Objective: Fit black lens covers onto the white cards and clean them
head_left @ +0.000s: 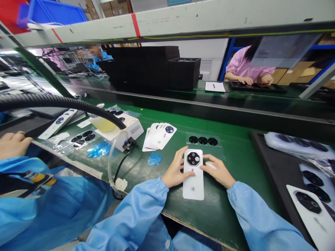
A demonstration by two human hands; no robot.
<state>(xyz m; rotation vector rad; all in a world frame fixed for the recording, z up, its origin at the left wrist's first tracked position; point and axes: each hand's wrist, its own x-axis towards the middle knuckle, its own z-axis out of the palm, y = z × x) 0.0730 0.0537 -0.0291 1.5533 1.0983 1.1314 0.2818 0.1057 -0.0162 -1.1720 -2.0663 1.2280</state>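
Note:
A white phone back cover (193,186) with a black octagonal camera piece (193,159) at its top lies upright before me, close above the green bench. My left hand (178,170) grips its left edge, the thumb resting on the face and the fingers along the side. At the right edge my right hand (217,170) pinches it with thumb and fingertips; something white, perhaps a finger cover, shows on one finger. Just beyond the cover, a clear film sheet carries several black camera pieces (202,140). To its left, more white back covers (157,137) lie fanned in a pile.
A white box device (131,129) with tubes stands left, beneath a black corrugated hose (60,101). Blue film pieces (154,158) lie nearby. On the right is a dark tray (269,167) with bagged parts and another back cover (311,212). A co-worker's hand (15,144) rests far left.

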